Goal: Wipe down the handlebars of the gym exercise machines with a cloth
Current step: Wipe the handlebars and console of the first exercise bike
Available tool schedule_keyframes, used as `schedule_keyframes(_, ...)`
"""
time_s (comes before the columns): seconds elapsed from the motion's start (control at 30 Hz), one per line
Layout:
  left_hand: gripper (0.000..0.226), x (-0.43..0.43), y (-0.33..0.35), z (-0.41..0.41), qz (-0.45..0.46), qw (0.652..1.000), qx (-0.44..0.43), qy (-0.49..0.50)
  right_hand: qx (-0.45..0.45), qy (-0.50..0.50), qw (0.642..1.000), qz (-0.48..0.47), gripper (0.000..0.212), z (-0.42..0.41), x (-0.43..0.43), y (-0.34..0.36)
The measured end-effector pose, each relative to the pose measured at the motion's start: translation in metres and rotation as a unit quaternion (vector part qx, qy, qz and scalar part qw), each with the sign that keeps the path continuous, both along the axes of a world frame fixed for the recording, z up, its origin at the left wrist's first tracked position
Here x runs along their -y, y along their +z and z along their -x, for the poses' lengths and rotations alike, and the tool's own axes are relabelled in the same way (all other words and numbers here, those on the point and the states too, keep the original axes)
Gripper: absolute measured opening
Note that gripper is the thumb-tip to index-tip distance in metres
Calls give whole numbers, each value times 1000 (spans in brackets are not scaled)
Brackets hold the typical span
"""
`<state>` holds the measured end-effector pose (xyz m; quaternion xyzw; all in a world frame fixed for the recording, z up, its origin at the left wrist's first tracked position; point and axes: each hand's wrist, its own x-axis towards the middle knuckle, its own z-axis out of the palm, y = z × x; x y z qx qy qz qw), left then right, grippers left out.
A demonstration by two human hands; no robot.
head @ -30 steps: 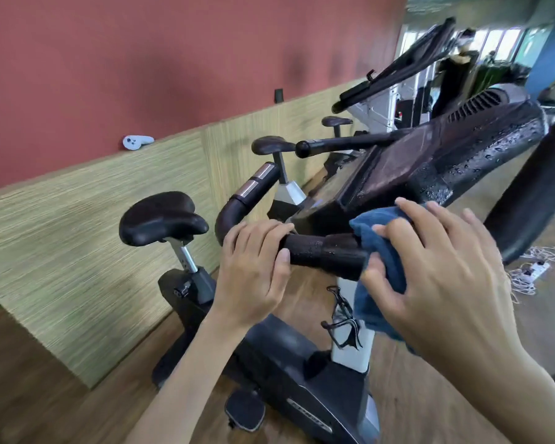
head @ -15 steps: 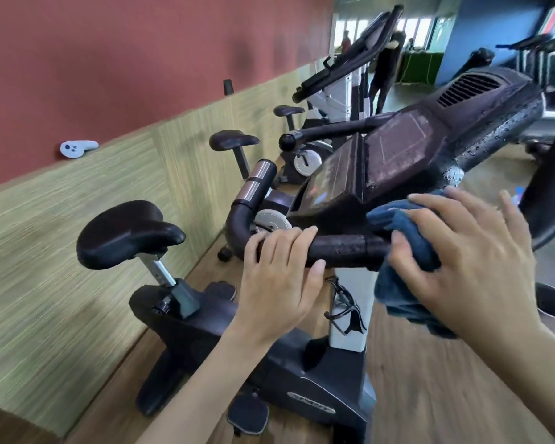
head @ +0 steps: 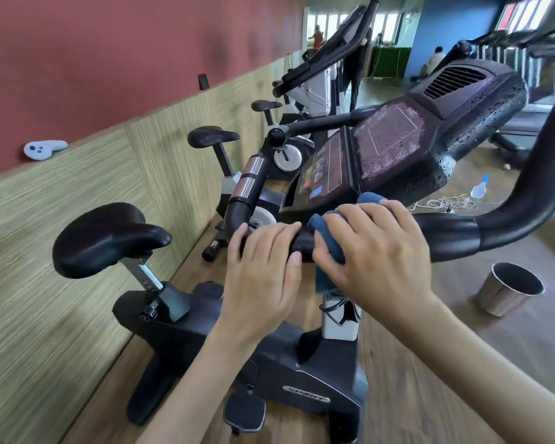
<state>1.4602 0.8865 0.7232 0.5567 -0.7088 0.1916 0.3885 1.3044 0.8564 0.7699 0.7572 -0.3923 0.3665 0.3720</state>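
A black exercise bike fills the middle of the head view, its handlebar (head: 449, 233) running across below the wet console (head: 394, 145). My left hand (head: 263, 270) is wrapped around the left part of the bar, near its upward bend. Right beside it, my right hand (head: 375, 254) presses a blue cloth (head: 329, 241) around the bar just under the console. The two hands nearly touch. Part of the cloth hangs below the bar, and my right hand hides most of the rest.
The bike's saddle (head: 106, 238) is at the left, close to a wood-panelled wall (head: 77, 193). More bikes (head: 237, 145) stand in a row behind. On the floor at the right are a metal cup (head: 507, 290), a spray bottle (head: 479, 187) and tangled white cord (head: 446, 203).
My right hand with the cloth has slid left along the bar and now sits next to my left hand. The view has swung right, showing more floor and the metal cup.
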Motion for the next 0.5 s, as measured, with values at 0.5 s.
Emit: schedule_keyframes(0.5, 46, 10, -12, -14, 35, 999, 5, -4, 60, -36, 997, 27, 30, 23, 0, 3)
